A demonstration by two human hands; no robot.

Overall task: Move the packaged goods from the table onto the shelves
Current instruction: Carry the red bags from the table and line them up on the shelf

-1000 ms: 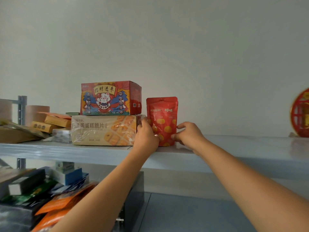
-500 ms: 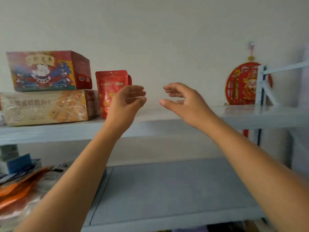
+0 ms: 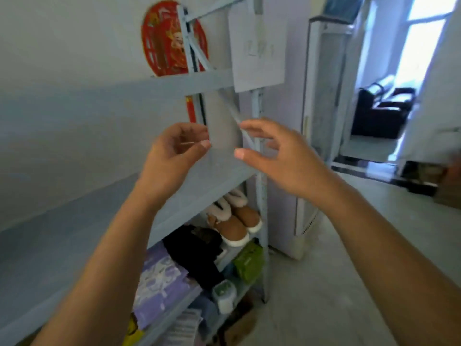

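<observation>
- Shelves (image 3: pixel 74 221): we see the grey-blue metal rack on the left of the view. Its boards run from the lower left corner towards the centre, and its upright post (image 3: pixel 259 196) stands just right of centre.
- Left hand (image 3: pixel 172 156): we see it raised in front of the rack at mid height. The fingers (image 3: pixel 203 144) are loosely curled, the thumb tip is apart from them, and nothing is held.
- Right hand (image 3: pixel 279 156): raised at the same height, near the left hand but not touching it. Its fingers (image 3: pixel 239 153) are loosely curled and slightly spread, and they hold nothing.
- Lower boards: we note a pair of tan boots (image 3: pixel 234 221) with pale lining and a black bundle (image 3: pixel 197 248) beside them. Below these are a green pack (image 3: pixel 249 263), a purple printed pack (image 3: pixel 159 283) and a white jar (image 3: pixel 223 295).
- Wall: a round red ornament (image 3: pixel 169 41) hangs behind the top of the rack.
- Rack end: a white paper sheet (image 3: pixel 259 48) is fixed there; its writing is too blurred to read.
- Right side: an open doorway (image 3: pixel 399 83) shows a dark sofa (image 3: pixel 381 113) beyond the pale floor (image 3: pixel 324 283).
</observation>
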